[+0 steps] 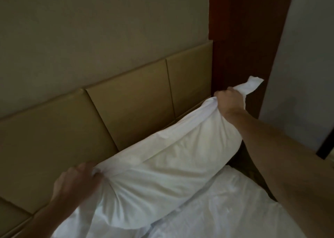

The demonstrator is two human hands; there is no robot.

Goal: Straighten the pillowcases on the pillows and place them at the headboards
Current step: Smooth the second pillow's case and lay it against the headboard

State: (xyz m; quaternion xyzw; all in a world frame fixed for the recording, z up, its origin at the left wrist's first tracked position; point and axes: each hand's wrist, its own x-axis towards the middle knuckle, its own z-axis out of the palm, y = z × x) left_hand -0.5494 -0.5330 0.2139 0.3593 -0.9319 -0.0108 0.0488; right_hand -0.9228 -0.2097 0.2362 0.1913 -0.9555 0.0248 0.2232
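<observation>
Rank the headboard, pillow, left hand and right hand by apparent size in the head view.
1. headboard
2. pillow
3. left hand and right hand: the left looks bigger, but it is nearer the camera, so these two stay unranked.

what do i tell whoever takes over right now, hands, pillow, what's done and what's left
Left hand: grips the bunched near-left corner of the pillowcase.
Right hand: grips the far-right corner, with a tail of fabric sticking out past the fist.
Pillow: stretched between both hands along the padded headboard, lower edge at the white bedding.
Done: the one pillow in view is at the headboard.
Left: smooth the gathered corners, set it down, let go. No other pillow is in view.
</observation>
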